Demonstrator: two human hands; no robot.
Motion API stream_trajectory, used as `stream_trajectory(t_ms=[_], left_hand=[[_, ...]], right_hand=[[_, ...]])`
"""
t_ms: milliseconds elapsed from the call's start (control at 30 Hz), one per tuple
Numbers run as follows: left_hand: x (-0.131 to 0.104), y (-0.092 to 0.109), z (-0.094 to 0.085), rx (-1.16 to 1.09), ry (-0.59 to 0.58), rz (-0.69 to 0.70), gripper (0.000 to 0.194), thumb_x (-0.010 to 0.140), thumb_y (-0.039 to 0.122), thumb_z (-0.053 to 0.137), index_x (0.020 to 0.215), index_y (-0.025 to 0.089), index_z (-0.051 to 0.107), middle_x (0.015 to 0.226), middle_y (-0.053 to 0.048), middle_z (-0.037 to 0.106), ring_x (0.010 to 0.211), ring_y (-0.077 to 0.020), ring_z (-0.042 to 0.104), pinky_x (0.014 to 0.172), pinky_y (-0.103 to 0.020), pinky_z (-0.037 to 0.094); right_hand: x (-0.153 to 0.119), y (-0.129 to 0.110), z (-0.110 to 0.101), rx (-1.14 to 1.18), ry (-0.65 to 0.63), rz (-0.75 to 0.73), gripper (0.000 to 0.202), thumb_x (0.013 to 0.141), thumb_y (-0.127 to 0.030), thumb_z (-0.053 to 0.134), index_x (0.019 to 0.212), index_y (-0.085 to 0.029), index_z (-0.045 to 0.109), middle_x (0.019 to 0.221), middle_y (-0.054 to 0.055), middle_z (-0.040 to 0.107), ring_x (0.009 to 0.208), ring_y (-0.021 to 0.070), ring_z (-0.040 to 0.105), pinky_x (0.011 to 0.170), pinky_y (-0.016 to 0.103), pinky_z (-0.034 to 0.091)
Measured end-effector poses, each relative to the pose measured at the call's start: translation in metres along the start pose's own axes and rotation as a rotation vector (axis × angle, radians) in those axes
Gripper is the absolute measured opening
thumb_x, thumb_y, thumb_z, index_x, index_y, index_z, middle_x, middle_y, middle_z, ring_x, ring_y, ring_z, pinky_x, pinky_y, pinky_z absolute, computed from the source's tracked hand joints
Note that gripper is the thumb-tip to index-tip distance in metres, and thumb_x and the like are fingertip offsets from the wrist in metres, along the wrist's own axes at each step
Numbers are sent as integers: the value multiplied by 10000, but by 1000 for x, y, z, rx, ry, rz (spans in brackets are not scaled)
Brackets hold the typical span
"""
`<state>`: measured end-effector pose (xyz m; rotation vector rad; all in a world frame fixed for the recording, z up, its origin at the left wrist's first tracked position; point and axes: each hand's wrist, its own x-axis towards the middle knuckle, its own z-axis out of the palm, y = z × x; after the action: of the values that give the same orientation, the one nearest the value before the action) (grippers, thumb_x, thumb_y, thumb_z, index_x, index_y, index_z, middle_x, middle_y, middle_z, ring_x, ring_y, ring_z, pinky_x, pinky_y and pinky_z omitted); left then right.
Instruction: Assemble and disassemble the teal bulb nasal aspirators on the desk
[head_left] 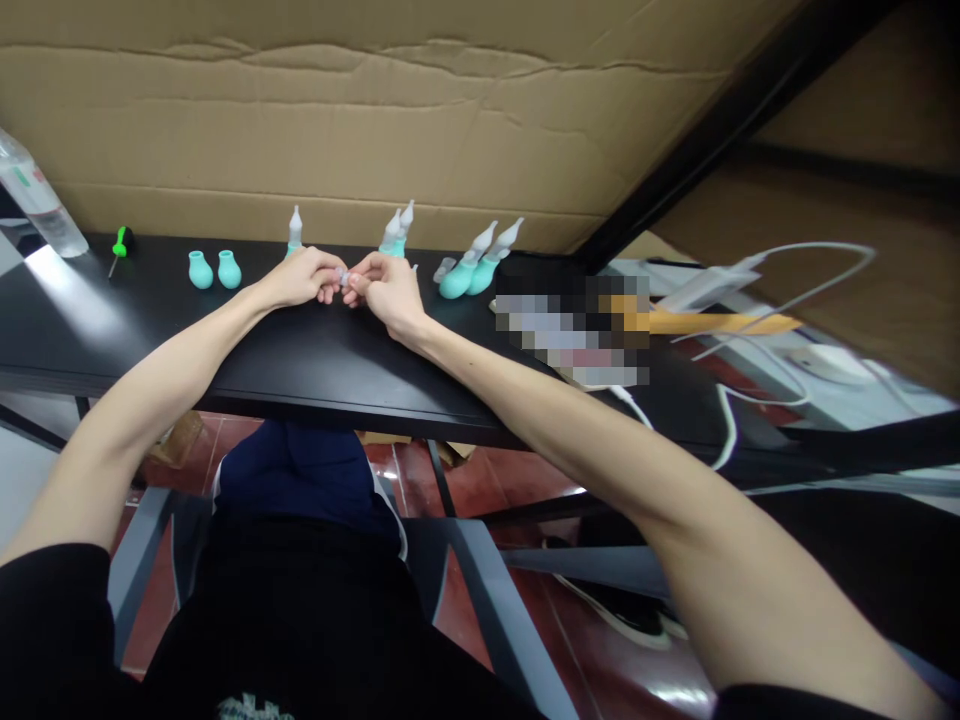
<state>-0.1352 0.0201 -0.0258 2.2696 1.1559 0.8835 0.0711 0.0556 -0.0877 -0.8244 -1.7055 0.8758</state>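
My left hand and my right hand meet above the black table, fingertips pinched together on a small clear plastic piece. The fingers cover most of it, so its exact shape is hidden. Just behind my left hand stands a teal bulb nasal aspirator with a translucent tip. Two more aspirators stand behind my right hand, partly hidden by it. To the right, two aspirators lie tilted beside a small clear part. Two teal bulbs without tips stand to the left.
A screwdriver with a green and black handle lies at the left, near a clear bottle. On the right are a blurred-out phone-like object, a white cable and a yellow strip. Cardboard walls the table's back.
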Motion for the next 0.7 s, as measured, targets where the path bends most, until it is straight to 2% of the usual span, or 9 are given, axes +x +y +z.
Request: stream_trajectory(t_ms=[100, 200, 367, 433, 533, 633, 700], left_hand=[[-1, -3, -3, -73, -33, -10, 355, 1063, 12, 568, 891, 153, 845, 660, -12, 774, 609, -115, 713, 705, -225, 577], [-1, -7, -5, -99, -73, 0, 366, 1060, -13, 577, 876, 150, 848, 655, -9, 774, 599, -101, 701, 680, -206, 553], [-1, -12, -5, -117, -53, -27, 309, 1080, -5, 640, 916, 137, 860, 694, -27, 814, 640, -113, 774, 712, -204, 587], [-3, -12, -8, -112, -40, -22, 276, 1093, 32, 654, 935, 134, 856, 706, -38, 828, 672, -132, 813, 736, -215, 618], [-5, -7, -18, -68, -40, 10, 251, 1125, 138, 677, 959, 135, 866, 732, -51, 846, 697, -152, 835, 780, -247, 645], [-7, -1, -41, 54, -70, 51, 183, 1092, 243, 771, 1106, 166, 936, 813, -45, 882, 753, -177, 846, 893, -303, 676], [-11, 1, -64, 168, 7, 65, 266, 1010, 279, 875, 1255, 209, 952, 868, -26, 895, 854, -206, 860, 1027, -348, 680]], right_hand=[[-9, -12, 0, -91, 14, -50, 226, 1049, -326, 828, 888, -272, 678, 791, 16, 823, 703, 207, 840, 716, 342, 727], [-15, -21, -2, -186, -45, -121, 201, 1050, -298, 799, 884, -283, 686, 811, 29, 842, 809, 255, 882, 841, 415, 758], [-13, -21, -3, -262, -69, -207, 135, 1012, -216, 759, 920, -291, 695, 930, 72, 893, 951, 325, 902, 997, 525, 747], [-10, -19, -1, -258, -48, -226, 127, 1015, -305, 819, 958, -292, 706, 943, 78, 892, 947, 332, 884, 1010, 539, 743], [-7, -18, 2, -221, -8, -226, 298, 997, -519, 915, 1011, -288, 727, 959, 71, 884, 929, 314, 855, 1009, 518, 738], [-2, -18, 6, -113, -26, -235, 435, 995, -678, 916, 1052, -279, 754, 957, 59, 871, 908, 295, 854, 973, 498, 731], [1, -17, 7, -19, -34, -233, 544, 981, -801, 898, 1069, -282, 760, 936, 50, 856, 879, 283, 851, 921, 479, 729]])
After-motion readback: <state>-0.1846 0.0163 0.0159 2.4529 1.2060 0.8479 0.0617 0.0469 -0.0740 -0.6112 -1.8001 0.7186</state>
